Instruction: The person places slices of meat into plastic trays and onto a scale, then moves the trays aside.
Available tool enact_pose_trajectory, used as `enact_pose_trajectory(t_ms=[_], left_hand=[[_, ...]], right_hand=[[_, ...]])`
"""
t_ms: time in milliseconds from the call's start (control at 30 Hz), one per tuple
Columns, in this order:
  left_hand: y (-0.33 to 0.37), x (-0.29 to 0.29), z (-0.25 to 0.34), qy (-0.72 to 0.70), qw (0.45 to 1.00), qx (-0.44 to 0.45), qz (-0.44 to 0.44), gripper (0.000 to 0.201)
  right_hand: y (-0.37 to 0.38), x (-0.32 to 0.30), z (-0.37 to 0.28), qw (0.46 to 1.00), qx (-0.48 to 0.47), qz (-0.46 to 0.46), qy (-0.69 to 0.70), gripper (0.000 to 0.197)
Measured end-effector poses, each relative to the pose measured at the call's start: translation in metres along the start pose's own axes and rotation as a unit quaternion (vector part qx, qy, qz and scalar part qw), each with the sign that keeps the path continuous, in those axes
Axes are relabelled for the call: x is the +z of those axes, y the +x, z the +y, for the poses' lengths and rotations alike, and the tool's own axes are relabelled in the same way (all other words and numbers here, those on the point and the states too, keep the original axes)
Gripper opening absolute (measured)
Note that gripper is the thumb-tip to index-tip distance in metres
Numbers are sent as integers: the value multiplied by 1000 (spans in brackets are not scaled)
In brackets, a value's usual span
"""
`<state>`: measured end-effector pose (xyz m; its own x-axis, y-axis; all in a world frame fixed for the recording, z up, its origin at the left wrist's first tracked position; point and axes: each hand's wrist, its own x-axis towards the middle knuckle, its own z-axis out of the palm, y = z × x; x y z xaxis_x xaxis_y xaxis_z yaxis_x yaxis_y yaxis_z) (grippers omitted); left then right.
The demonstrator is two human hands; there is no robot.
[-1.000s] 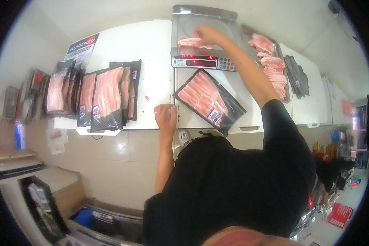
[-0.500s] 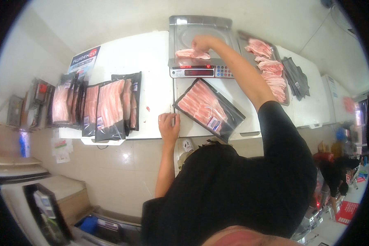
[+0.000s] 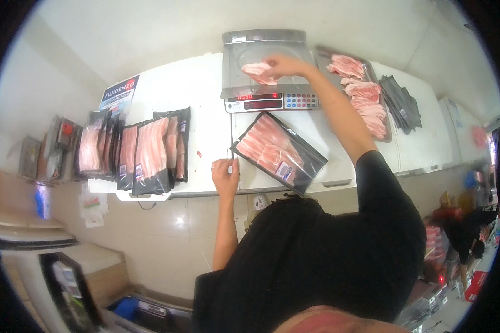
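Currently, a folded bundle of raw meat slices [image 3: 258, 72] is seen on the metal platform [image 3: 240, 53] of a weighing scale, toward the front of the platform. The right end of the bundle is touched by the right hand [image 3: 285, 66], whose fingers are bent and held close together; whether the meat is pinched between them or only pressed cannot be told, since the fingertips are blurred. On the scale's front panel [image 3: 272, 102], red digits are lit beside a keypad.

The left hand [image 3: 225, 175] is rested at the front edge of the white counter [image 3: 208, 125], its fingers curled inward; whether anything small is enclosed by them cannot be told. Just to its right, a sealed black-backed pack [image 3: 275, 147] of sliced meat is laid at a slant in front of the scale, its label turned toward the person.

To the right of the scale, more meat slices are heaped in a row in a metal tray [image 3: 323, 56], and beyond it flat dark pouches [image 3: 401, 105] are fanned out. On the left, filled packs [image 3: 151, 145] are overlapped near the front edge, with others [image 3: 90, 149] stood close beside them. Between these packs and the left hand, a small red scrap [image 3: 199, 155] is left on the counter.
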<state>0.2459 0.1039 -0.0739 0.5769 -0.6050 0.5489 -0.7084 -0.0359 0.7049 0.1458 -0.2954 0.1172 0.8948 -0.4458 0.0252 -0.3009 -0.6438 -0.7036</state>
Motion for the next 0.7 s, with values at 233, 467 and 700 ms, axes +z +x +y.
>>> enact_pose_trajectory(t_ms=[233, 467, 700], left_hand=[[2, 11, 1, -172, 969, -179, 12, 11], [40, 57, 130, -650, 631, -384, -177, 44], [23, 107, 215, -521, 718, -305, -345, 37]], right_hand=[[-80, -57, -49, 992, -67, 109, -3, 21], [-188, 6, -51, 950, -286, 106, 66, 21], [-289, 58, -13, 913, -147, 141, 353, 52]])
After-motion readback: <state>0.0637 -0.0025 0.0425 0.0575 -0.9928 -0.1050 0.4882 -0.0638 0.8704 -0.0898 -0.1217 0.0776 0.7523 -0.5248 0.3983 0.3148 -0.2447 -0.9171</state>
